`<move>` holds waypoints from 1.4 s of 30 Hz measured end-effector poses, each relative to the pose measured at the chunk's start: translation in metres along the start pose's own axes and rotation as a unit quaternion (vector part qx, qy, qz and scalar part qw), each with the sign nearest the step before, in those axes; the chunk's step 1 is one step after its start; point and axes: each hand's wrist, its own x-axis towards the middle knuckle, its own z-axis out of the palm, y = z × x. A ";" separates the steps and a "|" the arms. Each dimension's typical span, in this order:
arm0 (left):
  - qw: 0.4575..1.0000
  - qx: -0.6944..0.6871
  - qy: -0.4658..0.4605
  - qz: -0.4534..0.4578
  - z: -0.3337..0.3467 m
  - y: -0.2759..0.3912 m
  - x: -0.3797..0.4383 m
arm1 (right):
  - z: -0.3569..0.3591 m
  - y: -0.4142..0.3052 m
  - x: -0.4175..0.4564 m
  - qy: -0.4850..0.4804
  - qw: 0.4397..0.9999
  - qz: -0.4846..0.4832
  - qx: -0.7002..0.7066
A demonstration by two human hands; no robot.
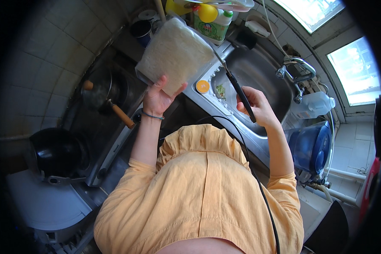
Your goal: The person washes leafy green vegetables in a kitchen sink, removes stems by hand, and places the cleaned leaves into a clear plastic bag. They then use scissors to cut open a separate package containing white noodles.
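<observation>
My left hand (pixel 161 97) grips the lower corner of a clear plastic pack (pixel 179 52) that holds a flat, pale, rectangular slab. The pack is tilted up between the stove and the sink, and its contents cannot be named surely. In my right hand (pixel 257 104) is a black-handled cutting tool (pixel 239 92), over the sink's near side. Its thin metal end reaches the pack's right edge; whether it is a knife or scissors seen edge-on, I cannot tell. An orange round lid (pixel 203 86) lies on the sink's rim, left of the tool.
The steel sink (pixel 257 63) holds a clear bag with green scraps (pixel 220 91). A chrome tap (pixel 297 71) rises at its right. On the left stand a glass-lidded pot (pixel 98 87) and a black pan (pixel 57 152). A detergent bottle (pixel 212 28) stands behind the pack.
</observation>
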 end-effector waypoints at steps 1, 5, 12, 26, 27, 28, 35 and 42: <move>1.000 0.007 -0.004 -0.001 -0.001 -0.002 0.000 | 0.000 -0.001 0.000 0.004 1.000 0.005 -0.008; 1.000 0.004 0.000 -0.008 -0.005 -0.004 0.001 | -0.001 -0.004 0.001 0.015 0.999 0.012 -0.039; 0.999 0.031 -0.023 -0.031 -0.017 0.007 0.005 | -0.003 0.003 0.006 -0.013 0.998 0.002 -0.057; 0.985 -0.019 0.169 0.022 -0.081 0.023 0.013 | 0.023 0.063 0.067 -0.086 0.986 0.112 0.094; 0.987 -0.031 0.152 0.026 -0.083 0.023 0.013 | 0.026 0.065 0.078 -0.036 0.987 0.153 0.011; 0.987 -0.038 0.153 0.031 -0.084 0.023 0.012 | 0.029 0.065 0.095 -0.023 0.980 0.180 -0.085; 0.988 -0.009 0.152 0.010 -0.074 0.016 0.008 | 0.063 0.071 0.173 0.089 0.903 0.132 -0.398; 0.988 0.070 0.136 -0.002 -0.078 0.024 0.012 | 0.050 0.040 0.164 -0.032 0.987 0.016 0.157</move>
